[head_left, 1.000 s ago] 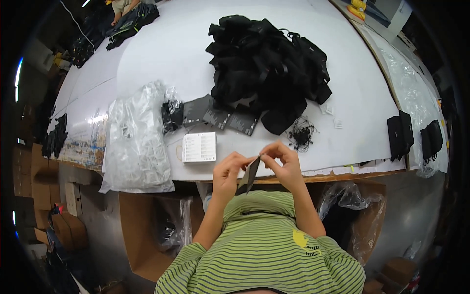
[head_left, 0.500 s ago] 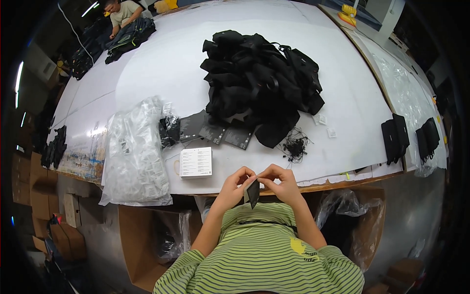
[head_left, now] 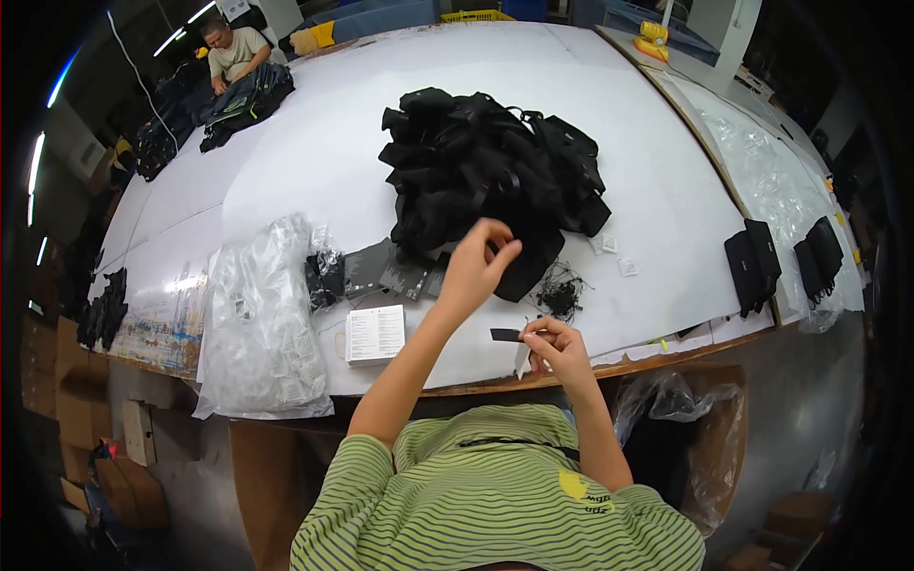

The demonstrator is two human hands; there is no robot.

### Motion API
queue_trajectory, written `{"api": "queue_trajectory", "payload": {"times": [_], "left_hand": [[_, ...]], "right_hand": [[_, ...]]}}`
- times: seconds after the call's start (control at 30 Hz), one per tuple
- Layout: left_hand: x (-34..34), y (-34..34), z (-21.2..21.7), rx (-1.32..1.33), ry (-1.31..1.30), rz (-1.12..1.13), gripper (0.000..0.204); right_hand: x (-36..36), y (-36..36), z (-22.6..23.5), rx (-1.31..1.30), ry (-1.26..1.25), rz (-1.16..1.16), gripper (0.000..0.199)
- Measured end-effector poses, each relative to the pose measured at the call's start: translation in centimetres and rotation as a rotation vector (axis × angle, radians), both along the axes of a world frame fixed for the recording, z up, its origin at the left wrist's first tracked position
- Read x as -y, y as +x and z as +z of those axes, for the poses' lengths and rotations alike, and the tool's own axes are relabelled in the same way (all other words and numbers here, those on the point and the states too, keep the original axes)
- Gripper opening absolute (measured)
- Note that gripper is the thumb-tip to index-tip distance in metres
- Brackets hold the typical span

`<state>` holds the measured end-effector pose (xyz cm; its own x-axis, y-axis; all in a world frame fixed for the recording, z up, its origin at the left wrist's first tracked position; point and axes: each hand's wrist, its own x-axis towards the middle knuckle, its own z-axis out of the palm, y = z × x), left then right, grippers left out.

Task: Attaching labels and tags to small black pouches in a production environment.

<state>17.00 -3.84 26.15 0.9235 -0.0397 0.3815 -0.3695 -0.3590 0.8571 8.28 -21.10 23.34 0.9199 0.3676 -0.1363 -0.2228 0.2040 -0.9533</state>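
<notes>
Just below centre — dark strip (head_left: 506,335), pinched in the grip of the right hand (head_left: 560,352); light edge pressure should keep it unbent. Mid-frame — left hand (head_left: 474,271), fingers curled, over black pile (head_left: 486,162); cannot tell whether grasping.

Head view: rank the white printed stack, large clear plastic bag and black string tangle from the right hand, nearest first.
1. Black string tangle: just beyond the right hand.
2. White printed stack: to the hand's left.
3. Large clear plastic bag: farther left, past the stack.
</notes>
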Motion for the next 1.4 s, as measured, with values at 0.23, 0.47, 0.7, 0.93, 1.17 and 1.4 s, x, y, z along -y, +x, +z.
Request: {"api": "queue_trajectory", "payload": {"times": [0.23, 0.47, 0.7, 0.93, 1.17, 1.4], "left_hand": [[1.2, 6.0, 0.4, 0.266, 0.259, 0.224, 0.024], [1.4, 1.0, 0.1, 0.208, 0.231, -0.042, 0.013], [1.0, -4.4, -1.7, -0.192, -0.161, -0.136, 0.019], [-0.6, -8.7, -4.9, -0.520, -0.519, -0.113, 0.020], [-2.5, -11.0, -6.8, -0.649, -0.568, -0.193, 0.020], [-2.8, -12.8, -8.3, -0.592, -0.410, -0.035, 0.013]], "right_hand": [[1.2, -1.1, 0.2, 0.015, -0.032, -0.082, 0.011], [2.0, 0.6, -0.9, 0.092, -0.123, -0.300, 0.011], [1.2, 4.0, -3.4, 0.152, -0.241, -0.325, 0.010], [-1.6, 0.3, -0.5, 0.425, -0.550, -0.211, 0.010], [-1.5, -0.6, -2.1, 0.362, -0.650, 0.027, 0.015], [-2.0, -1.4, -2.3, 0.423, -0.678, 0.086, 0.014]]}}
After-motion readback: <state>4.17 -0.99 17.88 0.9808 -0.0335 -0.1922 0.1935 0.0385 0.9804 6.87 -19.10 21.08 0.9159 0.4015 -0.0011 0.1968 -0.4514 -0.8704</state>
